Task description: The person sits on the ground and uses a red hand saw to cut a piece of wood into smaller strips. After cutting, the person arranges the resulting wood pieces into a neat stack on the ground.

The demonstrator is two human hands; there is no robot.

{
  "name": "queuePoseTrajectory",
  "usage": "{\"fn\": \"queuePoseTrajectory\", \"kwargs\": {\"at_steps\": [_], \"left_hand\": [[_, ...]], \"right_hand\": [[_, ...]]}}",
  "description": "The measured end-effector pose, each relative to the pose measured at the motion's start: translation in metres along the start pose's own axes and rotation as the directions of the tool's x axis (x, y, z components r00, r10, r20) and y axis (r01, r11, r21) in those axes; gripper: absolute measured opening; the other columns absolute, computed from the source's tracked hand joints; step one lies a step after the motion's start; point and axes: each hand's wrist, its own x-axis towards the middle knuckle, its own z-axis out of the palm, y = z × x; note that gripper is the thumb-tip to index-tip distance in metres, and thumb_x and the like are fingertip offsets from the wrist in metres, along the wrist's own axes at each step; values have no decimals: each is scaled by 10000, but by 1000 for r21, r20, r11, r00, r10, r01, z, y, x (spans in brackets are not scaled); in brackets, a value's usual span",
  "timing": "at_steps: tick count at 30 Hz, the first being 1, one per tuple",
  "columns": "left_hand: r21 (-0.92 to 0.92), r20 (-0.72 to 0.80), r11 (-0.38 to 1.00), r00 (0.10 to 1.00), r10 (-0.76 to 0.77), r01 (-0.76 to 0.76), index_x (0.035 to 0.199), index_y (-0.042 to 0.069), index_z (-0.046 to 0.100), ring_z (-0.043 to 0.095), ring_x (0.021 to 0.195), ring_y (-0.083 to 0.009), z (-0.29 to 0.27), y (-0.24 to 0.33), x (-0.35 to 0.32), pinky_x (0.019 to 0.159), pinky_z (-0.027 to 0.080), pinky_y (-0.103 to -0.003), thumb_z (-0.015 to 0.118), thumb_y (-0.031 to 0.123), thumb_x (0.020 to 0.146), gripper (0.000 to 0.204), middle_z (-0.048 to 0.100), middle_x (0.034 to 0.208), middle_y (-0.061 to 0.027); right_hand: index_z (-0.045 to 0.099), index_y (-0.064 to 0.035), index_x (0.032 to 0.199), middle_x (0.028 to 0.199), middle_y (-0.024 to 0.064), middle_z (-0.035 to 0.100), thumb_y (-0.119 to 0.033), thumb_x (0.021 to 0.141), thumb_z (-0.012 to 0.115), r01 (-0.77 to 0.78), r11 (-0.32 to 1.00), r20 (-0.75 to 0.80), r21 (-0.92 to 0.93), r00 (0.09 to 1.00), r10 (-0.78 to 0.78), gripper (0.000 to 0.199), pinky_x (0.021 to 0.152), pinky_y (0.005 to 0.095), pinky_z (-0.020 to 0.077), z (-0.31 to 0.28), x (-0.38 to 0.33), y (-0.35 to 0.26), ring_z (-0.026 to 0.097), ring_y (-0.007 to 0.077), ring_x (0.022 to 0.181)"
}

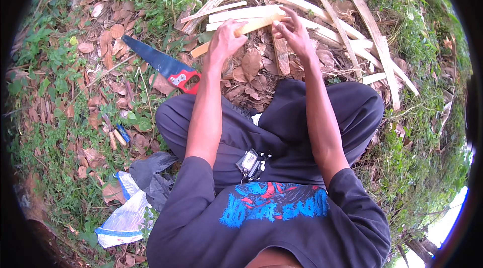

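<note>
Ground of dry brown leaves [108, 47] and patchy grass, person seated cross-legged on it. Heap of pale split wood strips [347, 31] lies fanned just ahead of the knees, within easy reach. Handsaw [161, 64], dark blade and red handle, rests flat to the person's left, handle toward them. Crumpled plastic bag [123, 215] by the left hip; small hand tools [115, 135] nearby in the leaves. Left hand [225, 41] is clenched around one wood strip [251, 27], held level above the litter; right hand [294, 34] pinches its far end, likely steadying it for inspection
</note>
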Motion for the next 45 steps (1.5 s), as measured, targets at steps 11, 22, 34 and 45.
{"fn": "queuePoseTrajectory", "kwargs": {"at_steps": [11, 22, 34, 45], "left_hand": [[-52, -441, 932, 829, -344, 359, 1148, 77, 659, 613, 929, -230, 0, -86, -26, 825, 474, -361, 717, 253, 752, 437, 653, 963, -143], [-429, -388, 818, 740, -549, 382, 1069, 82, 558, 654, 687, -122, 36, -133, -22, 531, 486, -252, 679, 70, 817, 279, 640, 767, -50], [-518, -356, 758, 705, -613, 397, 990, 94, 552, 612, 669, -177, 28, -112, -21, 667, 478, -354, 699, 156, 775, 268, 618, 702, -47], [357, -583, 905, 812, 23, 230, 1131, 101, 616, 542, 1034, -309, -31, -115, 22, 917, 414, -449, 620, 112, 788, 343, 569, 1044, -137]], "right_hand": [[486, 19, 1214, 914, 147, 661, -119, 925, 625, -105, 984, -192, 142, 973, 132, 350, 612, 241, 533, -26, -6, 65, 693, 160, 758], [498, 51, 1148, 949, 165, 645, -138, 869, 702, -208, 974, -381, -93, 911, 158, 394, 638, 266, 533, -16, 3, 86, 677, 178, 756], [521, 74, 1103, 950, 147, 654, -106, 867, 696, -193, 977, -424, 93, 880, 214, 344, 653, 266, 538, -13, 20, 103, 691, 172, 764], [534, 67, 1086, 916, 118, 620, -135, 900, 643, -141, 980, -504, 141, 842, 193, 296, 629, 257, 556, -12, 12, 104, 661, 152, 738]]}}
